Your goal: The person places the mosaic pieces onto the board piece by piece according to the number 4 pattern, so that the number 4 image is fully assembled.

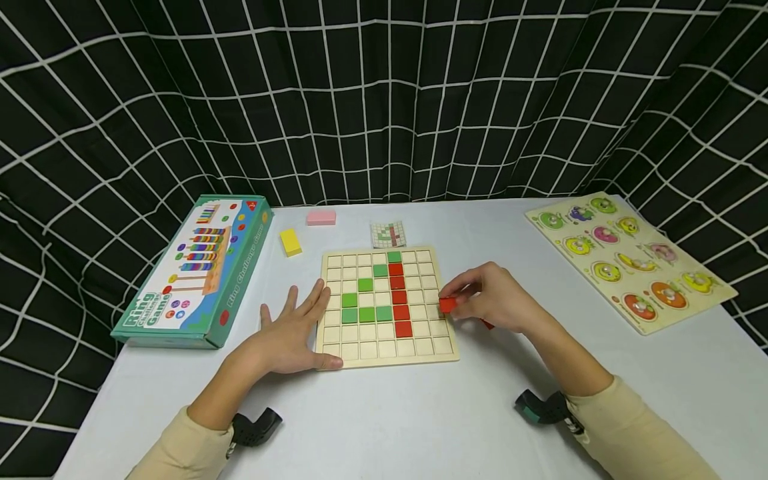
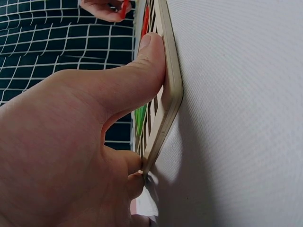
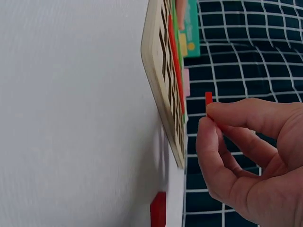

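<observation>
A square wooden grid board (image 1: 387, 349) lies on the table with green tiles (image 1: 366, 285) in a slanting line and a short row, beside a column of red tiles (image 1: 399, 297). My left hand (image 1: 288, 340) rests at the board's left side, fingers spread and thumb on the near-left corner; the left wrist view shows the thumb (image 2: 147, 71) lying over the edge. Between thumb and fingertips, my right hand (image 1: 495, 300) pinches a red tile (image 3: 209, 101), held above the table near the board's right edge. Another red piece (image 3: 158, 210) lies on the table below that hand.
Behind the board lies a small printed pattern card (image 1: 388, 235). A yellow block (image 1: 291, 243) and a pink block (image 1: 321, 218) are at the back left. A green game box (image 1: 198, 267) stands on the left, a fruit puzzle board (image 1: 630, 260) on the right.
</observation>
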